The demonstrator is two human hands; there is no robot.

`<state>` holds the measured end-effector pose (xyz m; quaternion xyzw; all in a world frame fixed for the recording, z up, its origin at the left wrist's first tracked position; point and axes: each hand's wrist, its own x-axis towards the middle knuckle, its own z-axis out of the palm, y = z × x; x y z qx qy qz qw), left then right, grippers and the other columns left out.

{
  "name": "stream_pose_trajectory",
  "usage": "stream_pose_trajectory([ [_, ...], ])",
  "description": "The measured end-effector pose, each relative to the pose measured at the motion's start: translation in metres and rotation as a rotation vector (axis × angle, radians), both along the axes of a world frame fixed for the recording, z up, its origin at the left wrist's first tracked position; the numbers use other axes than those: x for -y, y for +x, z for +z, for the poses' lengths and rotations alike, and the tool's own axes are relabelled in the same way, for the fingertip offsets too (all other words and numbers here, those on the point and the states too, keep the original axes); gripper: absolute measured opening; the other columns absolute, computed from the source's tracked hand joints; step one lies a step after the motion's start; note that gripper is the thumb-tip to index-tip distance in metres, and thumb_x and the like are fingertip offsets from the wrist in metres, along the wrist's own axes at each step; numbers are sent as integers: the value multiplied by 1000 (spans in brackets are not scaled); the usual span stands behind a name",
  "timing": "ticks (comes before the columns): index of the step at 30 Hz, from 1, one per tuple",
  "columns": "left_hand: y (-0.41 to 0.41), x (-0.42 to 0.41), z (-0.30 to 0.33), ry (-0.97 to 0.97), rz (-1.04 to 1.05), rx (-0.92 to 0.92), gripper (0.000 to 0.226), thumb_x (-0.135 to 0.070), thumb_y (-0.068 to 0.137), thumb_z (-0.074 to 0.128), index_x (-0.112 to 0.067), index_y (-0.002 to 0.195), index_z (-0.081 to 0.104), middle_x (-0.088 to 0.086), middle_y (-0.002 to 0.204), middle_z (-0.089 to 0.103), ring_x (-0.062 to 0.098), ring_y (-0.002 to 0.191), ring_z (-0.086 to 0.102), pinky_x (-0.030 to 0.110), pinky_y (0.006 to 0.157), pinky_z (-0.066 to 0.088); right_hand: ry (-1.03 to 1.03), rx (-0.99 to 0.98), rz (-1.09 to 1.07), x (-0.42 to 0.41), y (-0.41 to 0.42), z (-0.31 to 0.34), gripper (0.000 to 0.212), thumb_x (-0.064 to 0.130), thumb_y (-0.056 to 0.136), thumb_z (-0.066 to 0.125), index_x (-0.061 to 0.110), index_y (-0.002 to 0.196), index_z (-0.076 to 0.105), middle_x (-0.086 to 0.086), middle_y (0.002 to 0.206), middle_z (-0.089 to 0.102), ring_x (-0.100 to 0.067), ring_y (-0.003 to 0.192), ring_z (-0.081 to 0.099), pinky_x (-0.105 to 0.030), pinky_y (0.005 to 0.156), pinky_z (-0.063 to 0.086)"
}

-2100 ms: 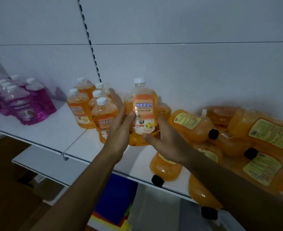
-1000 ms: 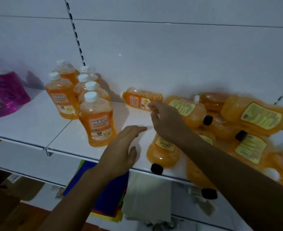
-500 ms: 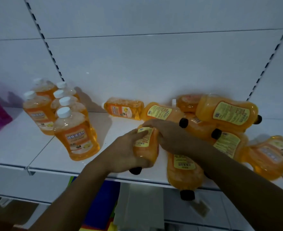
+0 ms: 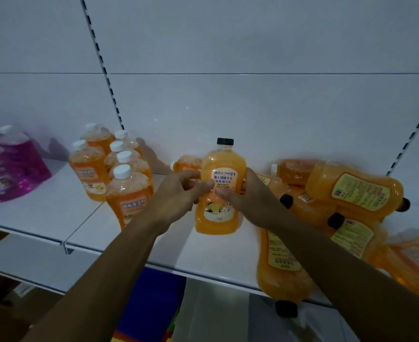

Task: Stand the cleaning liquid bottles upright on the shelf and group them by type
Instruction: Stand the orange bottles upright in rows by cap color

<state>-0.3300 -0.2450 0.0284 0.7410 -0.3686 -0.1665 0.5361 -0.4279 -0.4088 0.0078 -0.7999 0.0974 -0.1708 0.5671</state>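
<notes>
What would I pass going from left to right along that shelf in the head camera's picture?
Purple bottles → upright white-capped orange bottles → left hand → upright black-capped orange bottle, gripped by both hands → right hand → heap of black-capped orange bottles lying down.

I see both hands on one orange bottle (image 4: 219,191) with a black cap, upright over the white shelf (image 4: 203,253): left hand (image 4: 178,196) and right hand (image 4: 246,196) grip its sides. White-capped bottles (image 4: 129,193) stand left; a toppled pile (image 4: 351,201) lies right.
</notes>
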Motion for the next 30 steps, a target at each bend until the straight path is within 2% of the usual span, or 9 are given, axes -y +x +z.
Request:
stream_pose_trajectory([
  [2, -3, 2, 0, -60, 2, 0, 44, -54, 81, 56, -24, 112, 65, -15, 74, 69, -2, 63, 62, 13, 55, 46, 22, 14, 35, 2, -3, 2, 54, 32, 80, 76, 27, 125, 46, 10, 108, 66, 2, 91, 67, -16, 64, 55],
  [5, -6, 7, -2, -143, 14, -27, 45, -53, 80, 56, -23, 112, 65, -16, 80, 71, -1, 68, 66, 12, 55, 47, 29, 21, 44, 4, -8, 4, 65, 21, 76, 81, 27, 130, 45, 10, 112, 65, 1, 96, 66, -16, 69, 55],
  [8, -9, 17, 0, -223, 19, 5, 31, -52, 83, 55, -36, 108, 64, -19, 91, 72, 1, 81, 69, 12, 60, 51, -1, 85, -40, 0, -14, 9, 66, 22, 77, 81, 29, 131, 44, 14, 111, 63, 5, 97, 63, -13, 67, 53],
  [10, -14, 27, 5, -259, 20, 76, 18, -51, 90, 53, -44, 103, 63, -21, 97, 71, 2, 88, 69, 15, 65, 54, -2, 142, -134, -3, -19, 13, 76, 24, 77, 81, 29, 139, 37, 12, 118, 62, 0, 104, 62, -20, 74, 57],
  [12, -22, 38, 12, -302, 25, 148, 14, -50, 94, 52, -47, 103, 63, -22, 97, 71, 2, 87, 69, 17, 67, 55, -8, 194, -256, -6, -28, 18, 90, 27, 77, 81, 29, 148, 25, 6, 128, 58, -9, 114, 60, -35, 86, 58],
  [15, -43, 61, 24, -385, 7, 160, 18, -52, 94, 49, -47, 101, 65, -18, 93, 73, 4, 84, 70, 25, 67, 58, -6, 296, -404, -8, -50, 25, 86, 27, 81, 77, 30, 149, 23, 3, 129, 59, -12, 112, 63, -42, 86, 58],
  [20, -105, 110, 31, -437, -143, 99, 24, -47, 98, 45, -40, 109, 65, -13, 98, 73, 5, 90, 70, 30, 76, 58, -121, 350, -636, 10, -117, 35, 80, 28, 88, 69, 27, 152, 21, 7, 129, 58, -6, 111, 62, -35, 86, 58],
  [26, -209, 176, 20, -442, -286, 1, 33, -41, 101, 41, -26, 116, 67, -11, 100, 73, 5, 92, 69, 28, 77, 56, -226, 288, -730, 66, -229, 38, 84, 25, 89, 68, 30, 154, 14, 8, 134, 56, -7, 110, 63, -34, 87, 57],
  [30, -291, 239, 6, -439, -360, -27, 27, -41, 101, 41, -34, 111, 65, -15, 98, 72, 2, 91, 68, 18, 71, 55, -238, 283, -793, 123, -311, 19, 82, 26, 91, 66, 28, 154, 14, 8, 136, 55, -3, 111, 60, -23, 91, 54],
])
